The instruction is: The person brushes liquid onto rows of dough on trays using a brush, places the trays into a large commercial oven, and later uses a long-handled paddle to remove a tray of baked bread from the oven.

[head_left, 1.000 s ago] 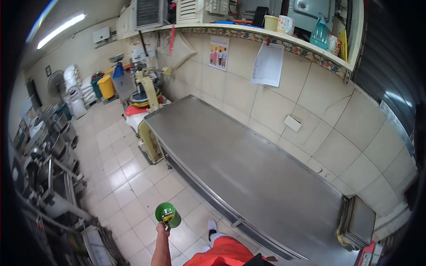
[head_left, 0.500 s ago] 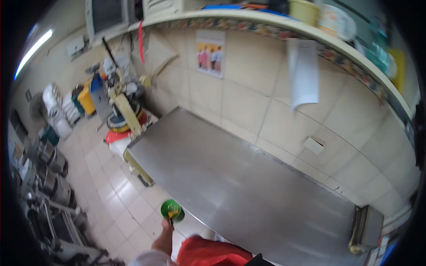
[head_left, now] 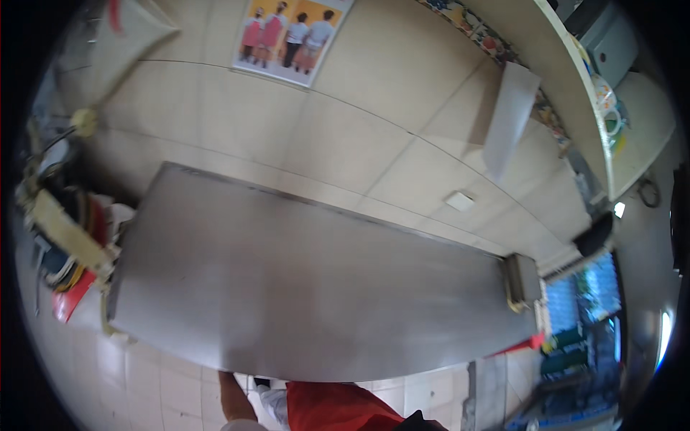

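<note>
My left forearm (head_left: 236, 401) reaches up from the lower edge to the front rim of a long bare-metal table (head_left: 309, 280). The hand at its end is hidden by the tabletop, so its fingers and anything in them do not show. Beside that arm hangs the red apron (head_left: 334, 406) on my body. I see no part of my right hand. The green cup is out of sight now.
Behind the table rises a tiled wall with a poster (head_left: 293, 39) and a hanging paper sheet (head_left: 512, 118) below a shelf (head_left: 575, 93). A metal box (head_left: 522, 280) stands at the table's right end. At the left is a machine with a cream-coloured arm (head_left: 68, 226).
The view has swung right and closer to the table. My left hand, earlier holding a green cup with something yellow in it beside the table, has gone out of sight below the table edge.
</note>
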Demonstrator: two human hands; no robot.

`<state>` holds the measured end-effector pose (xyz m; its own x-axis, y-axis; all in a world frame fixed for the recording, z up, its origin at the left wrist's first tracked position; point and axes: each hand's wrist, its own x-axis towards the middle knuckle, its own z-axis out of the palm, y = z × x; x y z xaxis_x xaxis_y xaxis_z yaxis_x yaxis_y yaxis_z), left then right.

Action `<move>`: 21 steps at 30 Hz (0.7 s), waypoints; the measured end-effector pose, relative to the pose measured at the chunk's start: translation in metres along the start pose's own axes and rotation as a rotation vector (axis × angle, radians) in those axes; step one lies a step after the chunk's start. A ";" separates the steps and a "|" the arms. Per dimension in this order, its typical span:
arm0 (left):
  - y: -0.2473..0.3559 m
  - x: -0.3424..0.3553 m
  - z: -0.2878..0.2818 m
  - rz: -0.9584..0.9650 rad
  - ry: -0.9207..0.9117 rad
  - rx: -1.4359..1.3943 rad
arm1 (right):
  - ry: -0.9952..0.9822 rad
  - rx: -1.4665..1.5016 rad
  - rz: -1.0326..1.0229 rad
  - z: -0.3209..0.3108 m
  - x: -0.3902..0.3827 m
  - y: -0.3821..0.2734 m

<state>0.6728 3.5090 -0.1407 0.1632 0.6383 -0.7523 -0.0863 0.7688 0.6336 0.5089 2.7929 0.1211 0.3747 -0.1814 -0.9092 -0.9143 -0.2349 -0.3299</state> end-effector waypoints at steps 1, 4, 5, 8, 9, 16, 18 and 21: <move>0.005 0.009 0.006 -0.028 0.019 0.043 | -0.046 0.033 -0.022 0.007 -0.025 0.028; 0.000 0.030 0.031 -0.122 -0.032 0.175 | -0.151 0.128 -0.122 0.038 -0.102 0.089; 0.009 0.046 0.033 -0.116 -0.030 0.217 | -0.043 0.149 0.061 0.054 -0.105 0.069; -0.003 0.058 0.056 -0.165 -0.101 0.373 | 0.193 0.150 0.332 0.088 -0.132 0.045; -0.009 0.057 0.064 -0.182 -0.132 0.432 | 0.250 0.099 0.349 0.096 -0.134 0.042; -0.039 0.024 0.124 -0.241 -0.352 0.827 | 0.348 0.057 0.279 0.111 -0.119 0.014; -0.058 -0.007 0.130 -0.254 -0.439 0.961 | 0.370 0.105 0.253 0.116 -0.129 0.042; -0.098 -0.071 0.133 -0.306 -0.607 1.198 | 0.397 0.306 0.286 0.124 -0.144 0.112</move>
<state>0.8006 3.3836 -0.1254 0.4485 0.0968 -0.8885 0.8713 0.1742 0.4588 0.3332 2.9111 0.1834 0.0812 -0.5556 -0.8275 -0.9683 0.1526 -0.1975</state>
